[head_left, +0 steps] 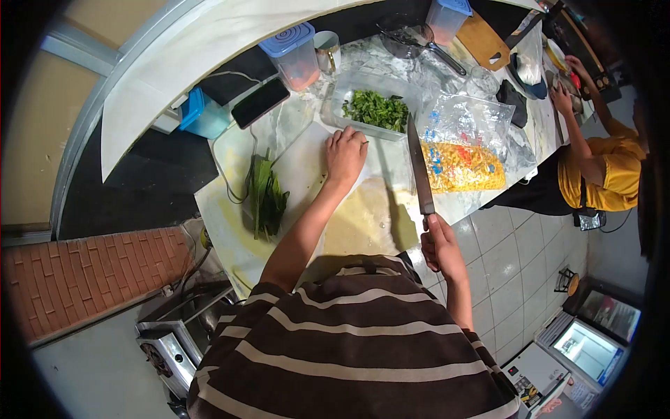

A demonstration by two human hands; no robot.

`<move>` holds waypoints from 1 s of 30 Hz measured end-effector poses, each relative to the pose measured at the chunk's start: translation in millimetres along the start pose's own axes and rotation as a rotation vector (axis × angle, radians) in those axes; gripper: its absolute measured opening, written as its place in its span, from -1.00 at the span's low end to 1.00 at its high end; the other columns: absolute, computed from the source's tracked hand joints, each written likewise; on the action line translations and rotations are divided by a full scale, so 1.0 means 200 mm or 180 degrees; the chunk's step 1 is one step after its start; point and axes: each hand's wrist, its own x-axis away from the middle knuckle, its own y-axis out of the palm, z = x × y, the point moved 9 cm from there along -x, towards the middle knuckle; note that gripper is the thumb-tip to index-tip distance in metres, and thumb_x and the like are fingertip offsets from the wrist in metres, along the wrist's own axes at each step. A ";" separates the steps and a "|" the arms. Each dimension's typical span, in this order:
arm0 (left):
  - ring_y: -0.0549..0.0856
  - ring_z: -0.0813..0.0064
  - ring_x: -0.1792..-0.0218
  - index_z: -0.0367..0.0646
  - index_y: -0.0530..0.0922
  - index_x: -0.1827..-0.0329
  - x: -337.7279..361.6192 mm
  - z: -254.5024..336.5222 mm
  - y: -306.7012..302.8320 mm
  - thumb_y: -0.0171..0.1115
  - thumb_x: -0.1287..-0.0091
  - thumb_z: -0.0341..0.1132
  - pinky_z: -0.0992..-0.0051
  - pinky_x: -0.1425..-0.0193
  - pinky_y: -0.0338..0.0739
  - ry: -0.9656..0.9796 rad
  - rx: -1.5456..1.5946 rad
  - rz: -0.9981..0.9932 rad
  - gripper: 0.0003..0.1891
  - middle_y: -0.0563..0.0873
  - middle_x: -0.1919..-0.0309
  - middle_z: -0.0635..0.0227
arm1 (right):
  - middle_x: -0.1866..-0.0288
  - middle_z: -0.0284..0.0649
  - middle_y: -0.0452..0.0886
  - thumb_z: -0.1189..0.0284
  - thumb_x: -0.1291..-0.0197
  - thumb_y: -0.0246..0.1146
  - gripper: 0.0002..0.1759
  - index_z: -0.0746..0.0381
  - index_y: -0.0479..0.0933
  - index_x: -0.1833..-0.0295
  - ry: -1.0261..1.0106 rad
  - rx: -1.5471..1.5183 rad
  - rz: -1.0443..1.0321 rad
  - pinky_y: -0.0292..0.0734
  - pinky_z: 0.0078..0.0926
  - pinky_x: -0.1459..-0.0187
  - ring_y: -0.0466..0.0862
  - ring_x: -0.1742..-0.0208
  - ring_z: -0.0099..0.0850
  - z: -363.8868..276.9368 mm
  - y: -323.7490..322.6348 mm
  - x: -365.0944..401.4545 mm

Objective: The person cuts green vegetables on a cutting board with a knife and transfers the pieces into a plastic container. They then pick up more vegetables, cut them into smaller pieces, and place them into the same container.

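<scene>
My right hand (pixel 440 244) is wrapped round the handle of a large knife (pixel 421 167), its blade pointing away from me beside the tub. My left hand (pixel 345 155) is closed at the near edge of a clear plastic tub (pixel 340 85) that holds chopped green leaves (pixel 377 109); what its fingers hold, if anything, is too small to name. Under that hand lies a pale cutting board (pixel 301 167). Long uncut green leaves (pixel 264 195) lie on the left. A clear bag of yellow food (pixel 464 167) is right of the knife.
A phone (pixel 260 103) with a cable, blue-lidded containers (pixel 296 63), a mug (pixel 326 52) and a dark pan (pixel 408 38) stand along the back. A wooden board (pixel 481 42) is farther right. Another person (pixel 607 164) works at the far right end.
</scene>
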 end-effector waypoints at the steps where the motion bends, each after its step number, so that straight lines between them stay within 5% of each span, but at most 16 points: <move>1: 0.61 0.22 0.12 -0.06 0.64 0.25 -0.03 0.06 -0.06 0.41 -0.16 -0.31 0.22 -0.02 0.48 0.0019 -0.0006 -0.0003 -0.85 0.61 0.26 0.36 | 0.69 -0.58 0.07 -0.02 -0.54 -0.05 -0.61 0.07 0.32 0.17 -0.0019 -0.0018 0.0027 -0.10 -0.68 0.79 0.02 0.78 -0.76 -0.01 -0.01 0.00; 3: 0.60 0.20 0.16 -0.04 0.63 0.25 -0.05 0.24 -0.30 0.34 -0.23 -0.34 0.25 0.05 0.49 0.0373 0.0561 0.0650 -0.92 0.60 0.26 0.33 | 0.69 -0.59 0.07 -0.01 -0.54 -0.05 -0.62 0.07 0.32 0.17 -0.0023 -0.0023 0.0050 -0.10 -0.68 0.79 0.02 0.78 -0.76 -0.03 -0.01 0.01; 5: 0.63 0.12 0.14 -0.12 0.64 0.15 -0.15 0.27 -0.34 0.30 -0.27 -0.39 0.25 0.05 0.53 0.0421 0.0613 0.0630 -0.87 0.63 0.20 0.24 | 0.69 -0.59 0.07 -0.01 -0.54 -0.05 -0.62 0.07 0.31 0.18 0.0009 -0.0006 0.0051 -0.10 -0.68 0.79 0.02 0.78 -0.76 -0.01 0.00 0.03; 7: 0.63 0.01 0.06 -0.23 0.61 0.03 -0.30 0.16 -0.23 0.29 -0.29 -0.42 0.20 -0.05 0.53 -0.0168 0.1379 0.0080 -0.79 0.65 0.14 0.13 | 0.69 -0.59 0.08 -0.01 -0.54 -0.04 -0.62 0.07 0.31 0.19 -0.0051 0.0031 0.0014 -0.10 -0.68 0.79 0.02 0.78 -0.76 -0.01 0.00 0.02; 11: 0.61 -0.06 0.00 -0.30 0.58 -0.04 -0.28 0.11 -0.33 0.31 -0.30 -0.41 0.20 -0.11 0.51 0.0115 0.1725 0.0024 -0.72 0.65 0.08 0.04 | 0.68 -0.58 0.10 -0.03 -0.53 -0.04 -0.60 0.08 0.32 0.18 -0.0090 -0.0020 -0.0071 -0.09 -0.67 0.79 0.03 0.78 -0.75 0.03 0.01 0.01; 15: 0.63 -0.01 0.06 -0.27 0.61 0.08 0.02 -0.05 -0.69 0.32 -0.32 -0.38 0.24 -0.04 0.51 0.0053 0.1255 0.0602 -0.81 0.64 0.17 0.06 | 0.68 -0.56 0.11 -0.02 -0.54 -0.04 -0.60 0.10 0.33 0.14 0.0097 0.0054 -0.0123 -0.07 -0.67 0.79 0.05 0.77 -0.74 0.08 0.06 -0.01; 19: 0.63 0.04 0.12 -0.21 0.57 0.27 0.43 -0.41 -0.76 0.37 -0.29 -0.31 0.17 0.06 0.53 -0.1113 0.0668 0.0131 -0.83 0.63 0.34 0.06 | 0.68 -0.55 0.10 -0.01 -0.54 -0.04 -0.61 0.11 0.35 0.10 0.0160 0.0194 -0.0394 -0.07 -0.67 0.79 0.05 0.77 -0.74 0.12 0.17 -0.06; 25: 0.59 0.06 0.08 -0.11 0.51 0.30 0.82 -0.57 -0.69 0.47 -0.15 -0.28 0.08 0.01 0.50 -0.1388 -0.0522 -0.0014 -0.75 0.57 0.23 0.21 | 0.66 -0.52 0.15 -0.01 -0.53 -0.02 -0.60 0.13 0.39 0.01 0.0213 0.0488 -0.0480 -0.06 -0.68 0.78 0.08 0.77 -0.73 0.06 0.27 -0.08; 30: 0.59 0.13 0.14 -0.08 0.50 0.29 0.80 -0.53 -0.72 0.50 -0.08 -0.36 0.14 0.07 0.51 -0.1122 -0.0428 0.0366 -0.72 0.54 0.23 0.27 | 0.65 -0.51 0.17 -0.02 -0.53 -0.02 -0.60 0.12 0.39 0.04 0.0311 0.0515 -0.0595 -0.07 -0.67 0.78 0.08 0.77 -0.72 0.06 0.29 -0.09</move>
